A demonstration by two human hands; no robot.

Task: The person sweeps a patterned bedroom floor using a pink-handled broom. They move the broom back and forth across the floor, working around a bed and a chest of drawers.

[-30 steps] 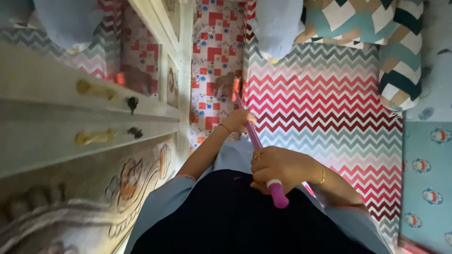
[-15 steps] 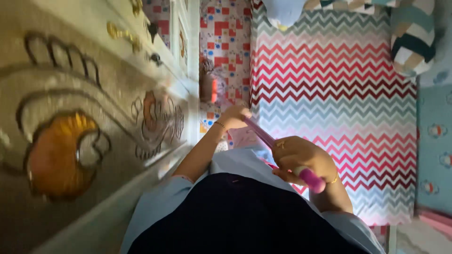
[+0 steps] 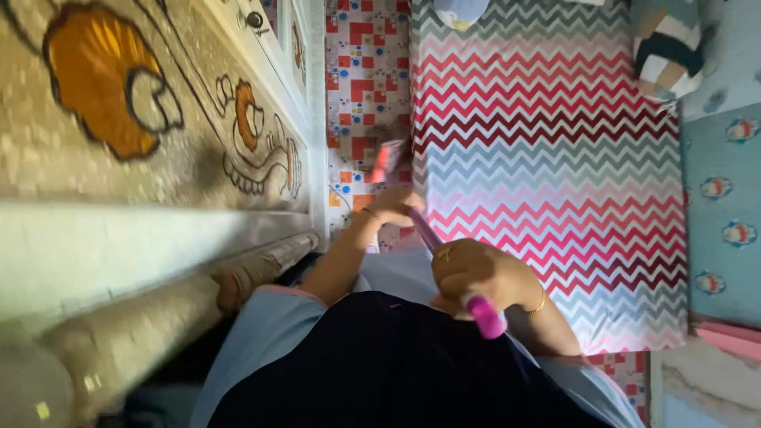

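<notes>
Gripping pink broom handle [image 3: 456,273]: right hand [image 3: 476,273] topmost, left hand [image 3: 388,208] lower.

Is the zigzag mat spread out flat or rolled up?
Spread out flat: the zigzag mat lies open on the floor, its stripes showing edge to edge.

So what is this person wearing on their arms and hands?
Light blue sleeves end near the elbows, the left one edged in pink. The left hand has a thin gold bracelet at the wrist. The right hand wears a gold ring and a gold bangle.
</notes>
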